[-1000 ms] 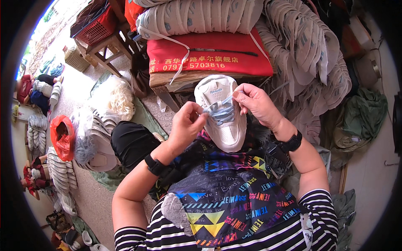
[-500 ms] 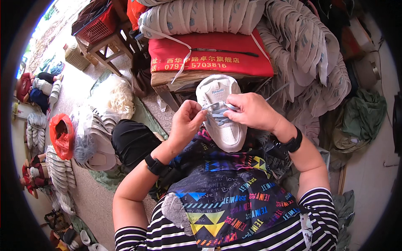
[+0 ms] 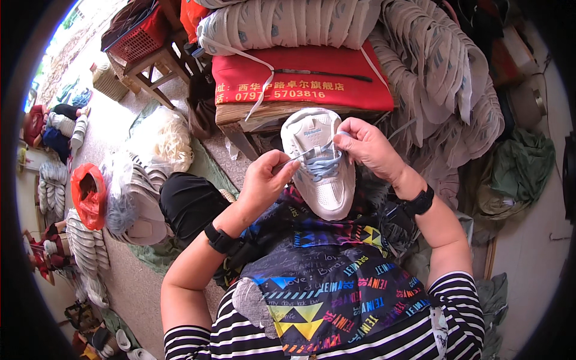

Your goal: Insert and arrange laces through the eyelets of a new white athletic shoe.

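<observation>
A white sneaker upper (image 3: 329,195) lies toe toward me, against my lap and the front of a low wooden table. A pale blue-grey shoelace (image 3: 323,168) crosses its tongue in several rows. My left hand (image 3: 267,179), at the shoe's left side, pinches a stretch of the lace between thumb and fingertips. Over the upper right edge, my right hand (image 3: 375,155) is closed in a pinch on the lace close to the upper eyelets. Just what lies between the right fingertips is partly hidden.
The wooden table (image 3: 240,114) carries a red cloth (image 3: 288,69) with a thin dark tool (image 3: 345,75) and a loose white lace on it. Stacked shoe uppers (image 3: 288,27) lie behind, with more hanging at right. A red plastic bag (image 3: 88,195) stands at left.
The lace rows on the tongue now show more plainly. My right hand has moved up and to the right, away from the shoe's middle; my left hand has shifted slightly down.
</observation>
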### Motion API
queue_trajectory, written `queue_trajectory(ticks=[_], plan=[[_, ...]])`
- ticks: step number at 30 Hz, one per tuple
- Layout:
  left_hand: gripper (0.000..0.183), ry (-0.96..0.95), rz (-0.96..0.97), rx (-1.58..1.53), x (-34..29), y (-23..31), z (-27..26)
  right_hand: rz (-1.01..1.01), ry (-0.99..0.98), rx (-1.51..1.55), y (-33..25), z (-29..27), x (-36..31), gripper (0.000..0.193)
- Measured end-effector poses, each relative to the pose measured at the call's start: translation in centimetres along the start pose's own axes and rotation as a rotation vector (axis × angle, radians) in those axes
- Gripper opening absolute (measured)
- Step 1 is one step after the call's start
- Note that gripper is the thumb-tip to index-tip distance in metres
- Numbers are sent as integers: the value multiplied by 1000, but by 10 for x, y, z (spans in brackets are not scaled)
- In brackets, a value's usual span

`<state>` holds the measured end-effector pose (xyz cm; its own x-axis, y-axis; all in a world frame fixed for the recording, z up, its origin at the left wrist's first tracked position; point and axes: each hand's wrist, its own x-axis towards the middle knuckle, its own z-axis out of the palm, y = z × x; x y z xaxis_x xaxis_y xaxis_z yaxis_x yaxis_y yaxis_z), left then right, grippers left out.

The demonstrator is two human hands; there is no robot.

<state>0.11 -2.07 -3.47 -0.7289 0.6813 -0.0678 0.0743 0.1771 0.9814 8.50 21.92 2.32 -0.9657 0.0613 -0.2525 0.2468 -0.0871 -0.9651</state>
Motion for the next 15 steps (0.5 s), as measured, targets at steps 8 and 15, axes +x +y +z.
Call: queue_trajectory(ticks=[8,15], plan=[[24,66,99,67,1,-8,-47,-69,20,-187,4,-13,-6,11],[23,30,-20,-177,-3,0,-50,-196,46,-419,-1,-15,-7,9]])
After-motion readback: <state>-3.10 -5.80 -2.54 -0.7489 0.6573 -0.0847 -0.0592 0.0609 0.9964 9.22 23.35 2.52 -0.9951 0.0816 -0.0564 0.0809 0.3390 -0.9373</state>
